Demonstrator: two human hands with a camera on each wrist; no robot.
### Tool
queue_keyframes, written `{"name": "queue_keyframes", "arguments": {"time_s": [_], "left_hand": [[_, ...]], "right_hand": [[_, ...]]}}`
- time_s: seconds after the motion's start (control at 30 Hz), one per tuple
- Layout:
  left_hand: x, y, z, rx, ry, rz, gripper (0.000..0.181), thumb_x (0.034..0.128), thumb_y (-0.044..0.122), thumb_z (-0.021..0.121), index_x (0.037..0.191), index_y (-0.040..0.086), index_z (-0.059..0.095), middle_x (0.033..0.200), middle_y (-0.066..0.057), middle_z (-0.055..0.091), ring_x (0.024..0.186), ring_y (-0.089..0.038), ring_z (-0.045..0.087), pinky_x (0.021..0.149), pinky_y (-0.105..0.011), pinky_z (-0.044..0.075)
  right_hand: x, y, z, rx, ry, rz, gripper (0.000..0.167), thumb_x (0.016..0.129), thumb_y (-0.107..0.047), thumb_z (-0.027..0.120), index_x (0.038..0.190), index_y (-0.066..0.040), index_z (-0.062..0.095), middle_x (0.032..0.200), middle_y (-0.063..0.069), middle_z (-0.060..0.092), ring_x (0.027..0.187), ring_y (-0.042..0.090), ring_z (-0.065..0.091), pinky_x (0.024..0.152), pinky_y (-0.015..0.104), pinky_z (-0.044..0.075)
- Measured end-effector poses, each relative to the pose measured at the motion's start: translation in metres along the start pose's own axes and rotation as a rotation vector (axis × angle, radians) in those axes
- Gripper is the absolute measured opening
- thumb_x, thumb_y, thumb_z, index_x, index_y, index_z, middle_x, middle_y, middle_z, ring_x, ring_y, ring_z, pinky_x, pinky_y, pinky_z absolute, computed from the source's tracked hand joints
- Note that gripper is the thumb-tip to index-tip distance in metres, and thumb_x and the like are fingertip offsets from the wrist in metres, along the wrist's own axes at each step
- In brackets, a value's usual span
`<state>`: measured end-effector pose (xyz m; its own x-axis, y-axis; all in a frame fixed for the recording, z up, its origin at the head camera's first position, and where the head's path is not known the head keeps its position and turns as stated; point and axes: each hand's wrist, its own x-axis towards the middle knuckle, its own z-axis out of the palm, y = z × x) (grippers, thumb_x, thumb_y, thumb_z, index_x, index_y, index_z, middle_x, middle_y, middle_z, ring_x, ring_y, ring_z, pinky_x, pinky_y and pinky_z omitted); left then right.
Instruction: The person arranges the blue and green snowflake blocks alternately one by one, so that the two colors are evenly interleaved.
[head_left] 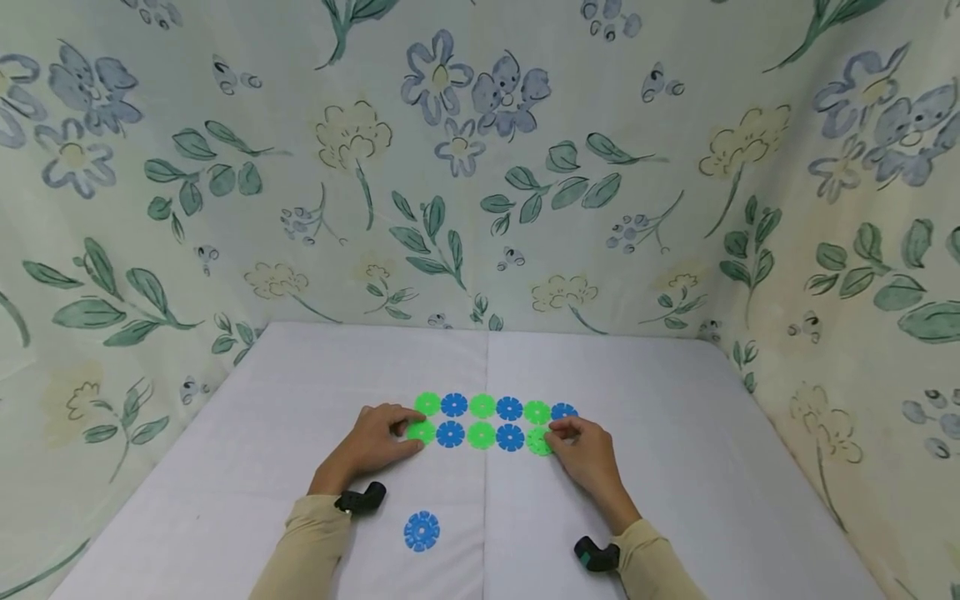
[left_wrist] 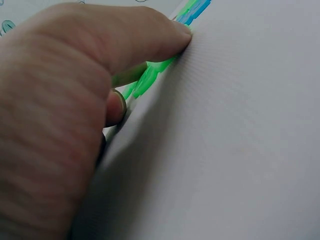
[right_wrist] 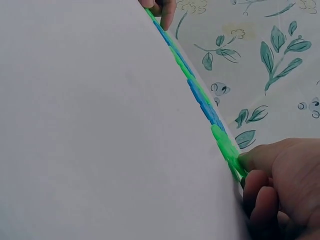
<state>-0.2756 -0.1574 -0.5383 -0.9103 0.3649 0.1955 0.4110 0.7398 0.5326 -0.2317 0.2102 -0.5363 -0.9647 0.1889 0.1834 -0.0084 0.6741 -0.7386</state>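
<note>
Green and blue notched plastic discs lie in two alternating rows on the white cloth. At the left end of the front row, my left hand (head_left: 375, 439) holds a green disc (head_left: 422, 432) between thumb and forefinger. In the left wrist view, the thumb (left_wrist: 165, 40) rests on the cloth by the green discs (left_wrist: 147, 80). My right hand (head_left: 588, 457) pinches the edge of the front row's right-end green disc (head_left: 538, 442). Curled fingers of the right hand (right_wrist: 270, 195) partly hide this disc (right_wrist: 227, 150) in the right wrist view. Right fingertips overlap a blue disc (head_left: 564, 412) in the back row.
A separate blue disc (head_left: 422, 531) lies nearer me, between the forearms. Black wrist cameras sit on the left wrist (head_left: 362, 498) and right wrist (head_left: 597, 554). White cloth (head_left: 712, 467) covers the table. Floral curtains (head_left: 480, 208) stand behind and beside it.
</note>
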Motion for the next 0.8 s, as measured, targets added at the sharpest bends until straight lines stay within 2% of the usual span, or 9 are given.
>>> {"name": "queue_keyframes", "arguments": {"time_s": [0.33,0.8], "left_hand": [[-0.0007,-0.0035,-0.0008,0.016,0.019,0.01,0.039,0.0791,0.044,0.082,0.116,0.033,0.073,0.074,0.015,0.05,0.074,-0.007,0.047,0.078,-0.034,0.027],[-0.002,-0.0024,0.0008,0.009,-0.001,0.005,0.04,0.0799,0.044,0.082,0.116,0.032,0.072,0.075,0.014,0.049,0.075,-0.007,0.046,0.078,-0.035,0.027]], "right_hand": [[0.0002,-0.0003,0.0029,-0.018,0.0,-0.041,0.016,0.085,-0.021,0.078,0.099,-0.013,0.076,0.088,0.001,0.073,0.069,0.014,0.054,0.058,0.025,0.042],[-0.0018,0.0019,0.0034,-0.026,0.004,-0.021,0.015,0.085,-0.021,0.078,0.098,-0.014,0.076,0.087,0.0,0.072,0.071,0.015,0.054,0.059,0.025,0.041]]}}
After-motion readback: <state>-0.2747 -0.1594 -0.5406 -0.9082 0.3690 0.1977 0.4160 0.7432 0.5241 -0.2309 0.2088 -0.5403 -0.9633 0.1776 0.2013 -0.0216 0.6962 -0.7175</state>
